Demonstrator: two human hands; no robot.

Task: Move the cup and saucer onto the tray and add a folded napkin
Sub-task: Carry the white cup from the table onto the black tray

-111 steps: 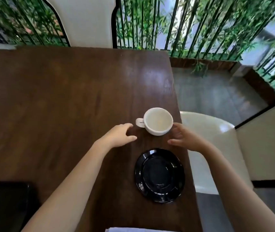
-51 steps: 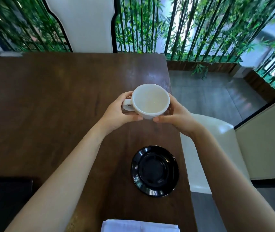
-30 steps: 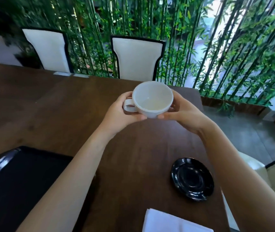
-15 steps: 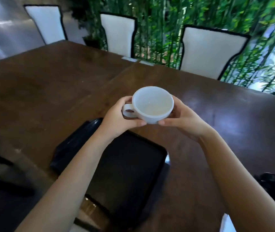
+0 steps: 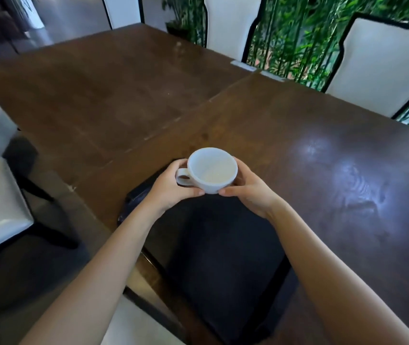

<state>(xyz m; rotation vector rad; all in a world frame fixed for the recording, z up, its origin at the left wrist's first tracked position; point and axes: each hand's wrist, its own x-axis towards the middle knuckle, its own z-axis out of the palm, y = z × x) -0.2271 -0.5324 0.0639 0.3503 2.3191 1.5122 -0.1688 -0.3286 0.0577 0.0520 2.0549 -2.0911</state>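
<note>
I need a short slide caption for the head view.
Left hand and right hand hold a white cup over a black tray on a wooden table.

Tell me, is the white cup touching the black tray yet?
Cannot tell. In the head view both hands hold the cup over the tray's far end, its base hidden.

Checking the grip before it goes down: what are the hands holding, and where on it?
A white cup, held in both hands: left hand at the handle side, right hand on the opposite wall.
</note>
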